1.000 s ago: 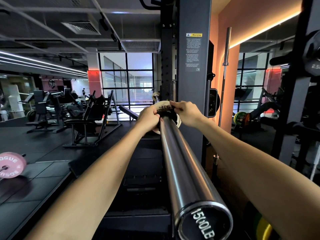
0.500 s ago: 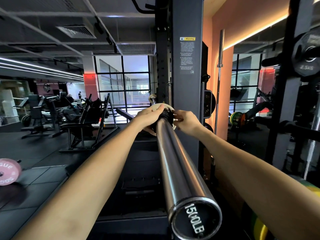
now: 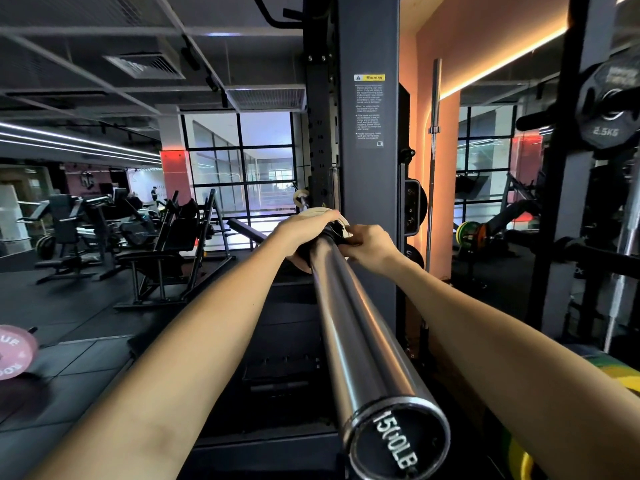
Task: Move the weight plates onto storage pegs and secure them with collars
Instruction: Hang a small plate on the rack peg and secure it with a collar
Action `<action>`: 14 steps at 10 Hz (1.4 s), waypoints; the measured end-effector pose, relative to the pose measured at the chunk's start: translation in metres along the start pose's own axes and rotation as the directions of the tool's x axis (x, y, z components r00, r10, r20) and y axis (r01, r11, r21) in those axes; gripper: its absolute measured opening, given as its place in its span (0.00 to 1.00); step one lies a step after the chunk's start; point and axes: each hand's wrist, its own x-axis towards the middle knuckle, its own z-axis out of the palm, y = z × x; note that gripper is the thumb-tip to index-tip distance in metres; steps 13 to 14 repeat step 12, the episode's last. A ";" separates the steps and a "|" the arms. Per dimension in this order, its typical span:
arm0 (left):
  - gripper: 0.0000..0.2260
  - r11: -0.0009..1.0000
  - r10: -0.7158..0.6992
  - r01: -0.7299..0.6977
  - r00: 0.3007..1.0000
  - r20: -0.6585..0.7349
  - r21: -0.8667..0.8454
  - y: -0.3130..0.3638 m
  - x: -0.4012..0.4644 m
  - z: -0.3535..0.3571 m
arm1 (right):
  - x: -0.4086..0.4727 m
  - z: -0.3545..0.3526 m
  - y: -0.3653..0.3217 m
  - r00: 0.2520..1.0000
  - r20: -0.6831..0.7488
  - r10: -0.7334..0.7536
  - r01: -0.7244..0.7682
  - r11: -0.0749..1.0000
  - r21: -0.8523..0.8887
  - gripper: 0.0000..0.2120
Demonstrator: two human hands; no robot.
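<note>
**Inspector:** Head view, the only one. Taking the barbell sleeve [image 3: 349, 327] as landmark: where did the task's things lie?

**Assistant:** At its far end. The sleeve's long axis ran from the end cap close under the camera, up and away toward the rack upright [image 3: 367, 168]. A pale weight plate [image 3: 341, 220] sat on the sleeve at that far end, with a black collar [image 3: 330, 233] on the sleeve just on the near side of it, touching it as far as could be judged.

**Inspector:** The hands?

**Assistant:** The left hand [image 3: 304, 230] lay over the top of the plate and collar from the sleeve's left, fingers curled around them. The right hand [image 3: 369, 245] was at the sleeve's right, fingers pinching at the collar's edge. Both were equally far along the sleeve; neither was nearer.

**Inspector:** What did the next move depend on?

**Assistant:** In my judgement, the collar had to come off along the sleeve's axis, toward the camera, before the plate could follow.

**Inspector:** Legible writing?

**Assistant:** The end cap read "1500LB". A label on the upright was headed "Warning"; its small print was unreadable. Right of the sleeve, high up, a black plate [image 3: 609, 109] on a peg read "2.5KG". Left of it, low down, a pink plate [image 3: 14, 351] showed partial letters only.
</note>
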 end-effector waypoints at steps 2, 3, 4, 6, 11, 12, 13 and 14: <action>0.13 0.996 -0.069 0.063 0.992 -0.102 -0.065 0.001 0.002 0.004 | 0.003 0.005 0.002 0.999 -0.048 0.001 -0.003 0.999 -0.039 0.05; 0.08 0.991 -0.090 0.076 0.988 -0.129 -0.110 0.000 0.002 0.004 | 0.003 0.001 -0.002 0.999 -0.034 -0.015 0.013 0.998 -0.058 0.05; 0.08 0.987 -0.105 0.085 0.983 -0.151 -0.135 -0.002 0.003 0.003 | 0.004 0.000 -0.003 0.999 -0.026 -0.032 0.030 0.995 -0.091 0.05; 0.29 0.983 -0.123 0.079 0.956 -0.267 -0.168 -0.018 0.025 0.000 | 0.006 -0.001 -0.004 0.999 -0.015 -0.038 0.035 0.986 -0.166 0.07; 0.30 0.985 -0.026 0.079 0.945 -0.327 0.151 0.000 -0.006 -0.018 | 0.001 -0.042 -0.030 0.992 0.110 -0.063 0.087 0.969 -0.231 0.11; 0.35 0.991 0.005 0.047 0.925 -0.379 0.128 0.011 -0.007 -0.034 | 0.003 -0.061 -0.043 0.999 0.042 0.015 -0.013 0.999 -0.049 0.22; 0.35 0.991 0.005 0.047 0.925 -0.379 0.128 0.011 -0.007 -0.034 | 0.003 -0.061 -0.043 0.999 0.042 0.015 -0.013 0.999 -0.049 0.22; 0.35 0.991 0.005 0.047 0.925 -0.379 0.128 0.011 -0.007 -0.034 | 0.003 -0.061 -0.043 0.999 0.042 0.015 -0.013 0.999 -0.049 0.22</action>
